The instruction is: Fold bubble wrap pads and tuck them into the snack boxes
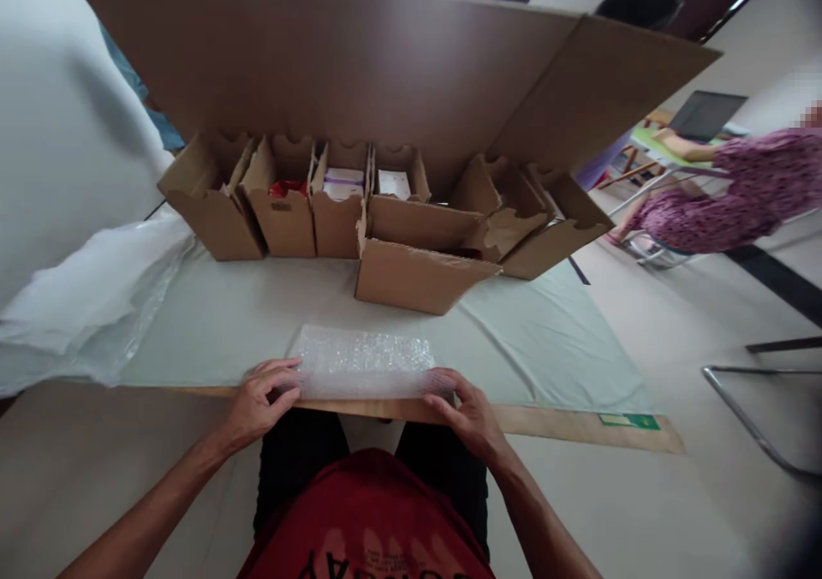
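A sheet of clear bubble wrap [363, 361] lies on the table's near edge, its front part rolled or folded over. My left hand [260, 401] pinches the left end of that roll, fingers curled on it. My right hand [467, 408] grips the right end the same way. Both hands sit at the wooden table edge [565, 425], just in front of my lap.
A row of small open cardboard boxes [334, 211] stands across the table's middle, one closer box [414, 275] in front. A big cardboard panel [360, 65] rises behind. Clear plastic sheeting [90, 296] lies left. A person in a purple dress [725, 193] sits at right.
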The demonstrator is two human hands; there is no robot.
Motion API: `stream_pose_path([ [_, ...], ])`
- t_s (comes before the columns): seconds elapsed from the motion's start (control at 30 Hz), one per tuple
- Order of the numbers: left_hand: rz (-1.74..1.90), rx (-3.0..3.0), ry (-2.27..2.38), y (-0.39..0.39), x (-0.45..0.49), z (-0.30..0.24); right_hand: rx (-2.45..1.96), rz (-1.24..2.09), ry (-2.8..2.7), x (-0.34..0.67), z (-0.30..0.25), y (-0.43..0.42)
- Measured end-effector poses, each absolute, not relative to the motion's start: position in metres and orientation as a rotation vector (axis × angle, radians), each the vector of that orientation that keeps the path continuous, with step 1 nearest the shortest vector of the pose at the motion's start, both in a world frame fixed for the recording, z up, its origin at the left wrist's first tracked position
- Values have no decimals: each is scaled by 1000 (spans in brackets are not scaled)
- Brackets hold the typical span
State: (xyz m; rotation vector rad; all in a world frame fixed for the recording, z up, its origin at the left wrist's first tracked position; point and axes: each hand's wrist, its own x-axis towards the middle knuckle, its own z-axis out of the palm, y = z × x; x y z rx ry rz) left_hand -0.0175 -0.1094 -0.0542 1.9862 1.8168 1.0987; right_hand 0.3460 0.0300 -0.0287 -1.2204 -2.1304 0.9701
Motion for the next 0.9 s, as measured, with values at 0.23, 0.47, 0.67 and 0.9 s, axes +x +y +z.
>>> stream_pose_path([
  [0.23,1118,1751,2041,-94,-9,-52,-1325,1024,-1882,336,-45,37],
  [0.47,871,1697,2286,-76,-1,-47,-1437,910,-1844,322,-51,43],
  [0.67,782,1766,2405,-73,1,-53,-1481,817,-1949,319,-56,42],
  [0.9,692,1946,2420,-66,4,-53,-1411,442,-2191,329,-54,35],
])
